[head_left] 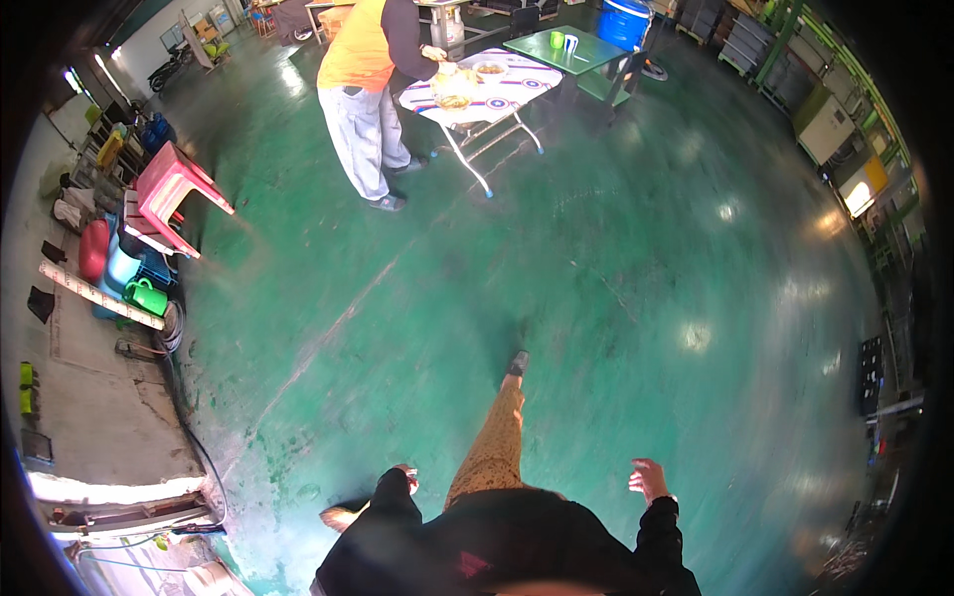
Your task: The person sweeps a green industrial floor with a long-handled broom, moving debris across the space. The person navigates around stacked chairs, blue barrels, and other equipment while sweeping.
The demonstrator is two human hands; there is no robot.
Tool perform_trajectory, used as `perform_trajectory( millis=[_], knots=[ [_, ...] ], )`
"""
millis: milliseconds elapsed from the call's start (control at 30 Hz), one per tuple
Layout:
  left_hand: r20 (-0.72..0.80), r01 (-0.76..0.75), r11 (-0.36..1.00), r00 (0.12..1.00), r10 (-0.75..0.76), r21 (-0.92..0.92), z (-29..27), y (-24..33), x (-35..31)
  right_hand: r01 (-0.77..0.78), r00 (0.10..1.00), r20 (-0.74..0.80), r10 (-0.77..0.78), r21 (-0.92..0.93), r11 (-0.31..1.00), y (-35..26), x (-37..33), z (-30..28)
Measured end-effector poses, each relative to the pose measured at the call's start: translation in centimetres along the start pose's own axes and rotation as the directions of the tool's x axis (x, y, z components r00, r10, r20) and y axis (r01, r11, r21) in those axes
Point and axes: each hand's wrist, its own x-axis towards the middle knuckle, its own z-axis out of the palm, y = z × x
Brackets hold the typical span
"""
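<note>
My left hand (pixel 409 479) hangs beside my body at the lower middle. A dark sleeve covers much of it, and its fingers are too small and hidden to read. On the other side, my right hand (pixel 649 479) is held out from my body with its fingers loosely apart and nothing in them. Neither hand touches anything. One leg in brown trousers (pixel 489 447) is stretched forward, its dark shoe (pixel 519 364) on the green floor (pixel 596 288).
Ahead, a person in an orange vest (pixel 360 48) leans over a folding table (pixel 527 81) holding bowls (pixel 490 70). A green table (pixel 556 45) and blue drum (pixel 623 25) stand behind. Red stools (pixel 174 189) and a green watering can (pixel 146 296) line the left wall; a hose (pixel 204 452) runs below.
</note>
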Motion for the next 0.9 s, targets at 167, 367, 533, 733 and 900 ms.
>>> perform_trajectory(
  millis=[167, 367, 533, 733, 900],
  knots=[
    [-0.114, -0.091, 0.996, 0.989, 0.09, -0.002, 8.1, 7.4, -5.5, 0.153, 0.987, -0.054, -0.152, 0.01, 0.988, -14.4, 10.3, -3.5],
    [-0.269, -0.097, 0.993, 0.956, 0.113, 0.074, 18.3, 13.9, -13.6, -0.234, 0.937, -0.249, 0.244, 0.071, 0.97, -14.4, 12.1, -12.3],
    [-0.22, -0.269, 0.725, 0.836, 0.502, 0.634, 26.6, 21.8, -15.1, 0.152, 0.988, 0.143, -0.059, -0.966, 0.211, -7.9, 6.8, -15.6],
    [0.607, -0.295, -0.562, 0.601, 0.52, 0.773, 45.7, 38.2, -17.8, -0.221, 0.913, -0.391, -0.117, -0.714, 0.665, -12.1, 12.9, -11.7],
    [0.769, -0.702, -0.445, 0.232, 0.596, 0.557, 64.0, 44.3, -28.3, -0.093, 0.803, -0.484, -0.347, -0.677, 0.73, -21.1, 22.8, -15.3]
  ],
)
